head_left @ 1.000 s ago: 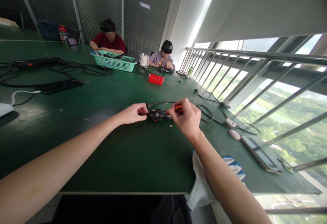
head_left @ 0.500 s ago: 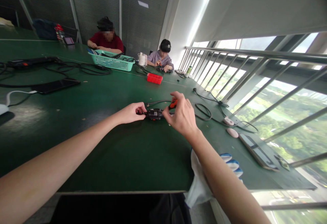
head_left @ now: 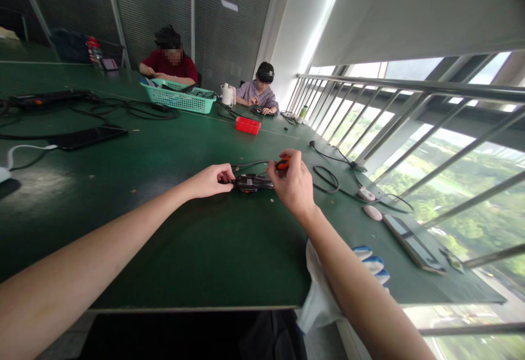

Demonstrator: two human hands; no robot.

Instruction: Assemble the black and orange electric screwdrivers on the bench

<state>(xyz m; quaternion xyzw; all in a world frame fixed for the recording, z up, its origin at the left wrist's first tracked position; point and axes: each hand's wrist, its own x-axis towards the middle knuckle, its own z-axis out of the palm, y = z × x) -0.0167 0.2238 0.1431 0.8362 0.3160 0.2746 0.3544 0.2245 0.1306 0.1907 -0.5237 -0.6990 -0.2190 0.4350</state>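
A black corded power tool (head_left: pixel 252 183) with small orange marks lies on its side on the green table (head_left: pixel 197 256). At its left end my left hand (head_left: pixel 212 181) is closed, thumb and fingers pinching the tool's tip. My right hand (head_left: pixel 293 182) is closed around an orange and black screwdriver (head_left: pixel 282 163), held over the tool's right part. The screwdriver's tip is too small to make out. A grey cable (head_left: pixel 252 163) runs behind the tool.
A red tray (head_left: pixel 248 125) and a mint basket (head_left: pixel 180 99) stand farther back, near two people at work. To the right are a coiled cable (head_left: pixel 327 180), a phone (head_left: pixel 412 242) and the railing. White and blue gloves (head_left: pixel 322 294) lie under my right forearm.
My right hand has shifted slightly right, and the screwdriver handle has tilted flatter, uncovering more of the tool. The left hand stays at the tool's left end.
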